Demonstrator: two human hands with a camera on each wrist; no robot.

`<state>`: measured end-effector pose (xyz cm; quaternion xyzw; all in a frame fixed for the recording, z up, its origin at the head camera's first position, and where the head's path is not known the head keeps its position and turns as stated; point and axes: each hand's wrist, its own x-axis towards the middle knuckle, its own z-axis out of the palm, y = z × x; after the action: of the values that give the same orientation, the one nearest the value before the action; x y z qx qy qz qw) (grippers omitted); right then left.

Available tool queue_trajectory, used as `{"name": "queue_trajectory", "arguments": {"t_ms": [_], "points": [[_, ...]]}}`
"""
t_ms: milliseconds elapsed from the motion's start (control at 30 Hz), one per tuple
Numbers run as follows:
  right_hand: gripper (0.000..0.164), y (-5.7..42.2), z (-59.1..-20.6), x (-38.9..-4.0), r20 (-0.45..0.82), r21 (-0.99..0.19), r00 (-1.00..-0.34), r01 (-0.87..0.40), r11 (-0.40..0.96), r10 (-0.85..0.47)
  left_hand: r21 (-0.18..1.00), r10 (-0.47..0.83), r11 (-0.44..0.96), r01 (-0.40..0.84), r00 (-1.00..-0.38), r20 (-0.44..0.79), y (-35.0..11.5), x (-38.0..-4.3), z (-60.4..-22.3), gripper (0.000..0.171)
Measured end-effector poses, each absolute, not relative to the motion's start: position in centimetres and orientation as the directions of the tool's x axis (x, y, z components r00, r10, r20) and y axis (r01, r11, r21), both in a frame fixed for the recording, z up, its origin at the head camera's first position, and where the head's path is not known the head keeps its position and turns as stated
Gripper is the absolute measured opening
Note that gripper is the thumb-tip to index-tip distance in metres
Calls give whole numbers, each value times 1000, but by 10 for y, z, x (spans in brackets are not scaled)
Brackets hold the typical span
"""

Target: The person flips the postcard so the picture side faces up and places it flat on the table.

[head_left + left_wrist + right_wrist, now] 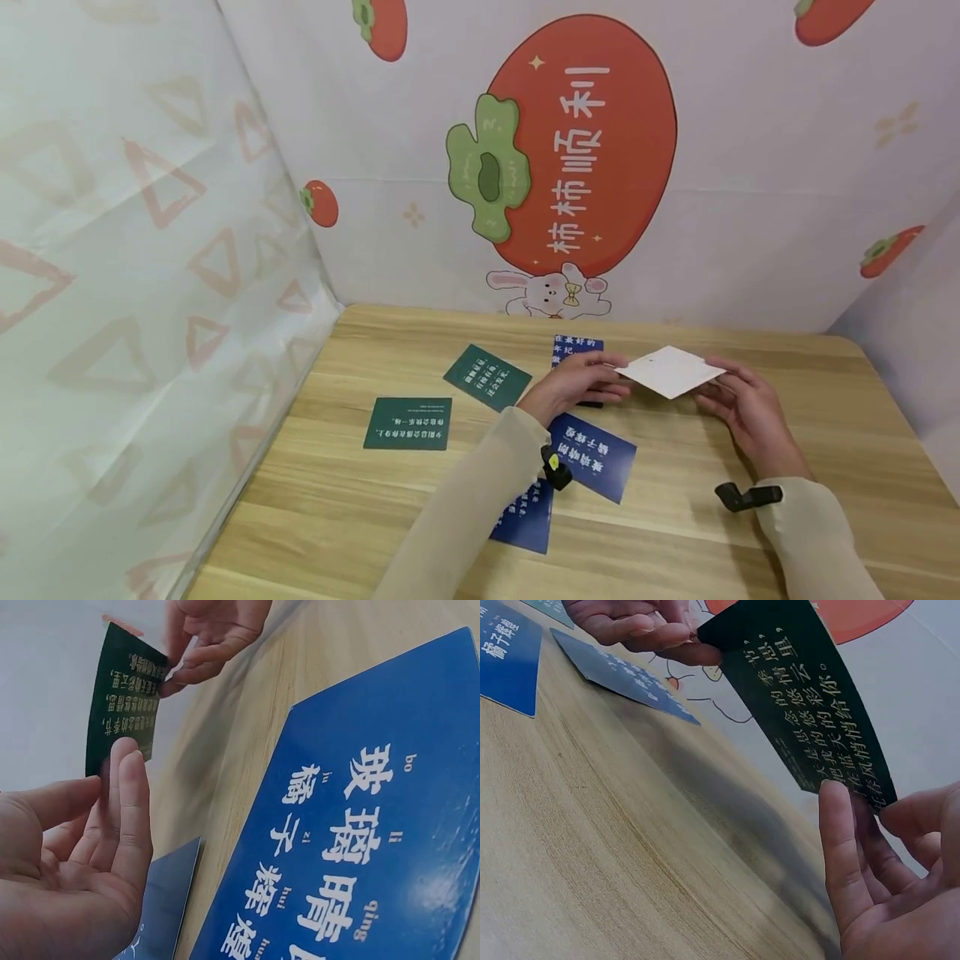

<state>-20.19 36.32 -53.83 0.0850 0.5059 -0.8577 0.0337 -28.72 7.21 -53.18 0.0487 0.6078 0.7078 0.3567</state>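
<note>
Both hands hold up a card (667, 372) above the table, white on the side facing the head view. Its other face, dark green with rows of gold characters, shows in the left wrist view. The left hand (581, 382) pinches one corner between thumb and fingers. At the opposite corner, the right hand (753, 417) grips it the same way, thumb on the white side, as the right wrist view shows. Beneath the left hand lies a blue card (577, 346), partly covered by it. Another blue card (360, 795) with white characters lies nearer the body.
Two green cards (487, 377) (408, 423) lie on the left of the wooden table (300, 517). A third blue card (525, 521) is partly hidden under the left forearm. A printed cloth (735, 208) hangs behind the table's far edge. Small black cameras sit on both wrists.
</note>
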Motion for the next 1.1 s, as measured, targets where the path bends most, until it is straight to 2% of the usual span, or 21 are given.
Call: {"name": "queue_trajectory", "arguments": {"t_ms": [133,300,533,800,967,1100], "points": [[30,363,-540,-200,-171,-854,-985,134,-503,29,900,564,-8,-435,-745,-355,71,-287,-533,21],[30,360,-540,-201,-136,-853,-989,83,-516,66,918,536,-21,-395,-780,-324,69,-287,-533,25],[28,355,-537,-204,-74,-879,-994,24,-476,86,913,497,-89,-398,-812,-305,68,-290,-534,28],[27,352,-536,-205,-94,-864,-986,14,-504,134,893,520,-130,-430,-797,-308,67,-292,-531,31],[23,350,-532,-206,-157,-855,-970,39,-518,186,888,522,-139,-438,-795,-310,66,-292,-531,28],[21,349,-530,-206,-200,-880,-957,82,-468,209,891,530,-134,-435,-791,-306,65,-291,-531,27]]}}
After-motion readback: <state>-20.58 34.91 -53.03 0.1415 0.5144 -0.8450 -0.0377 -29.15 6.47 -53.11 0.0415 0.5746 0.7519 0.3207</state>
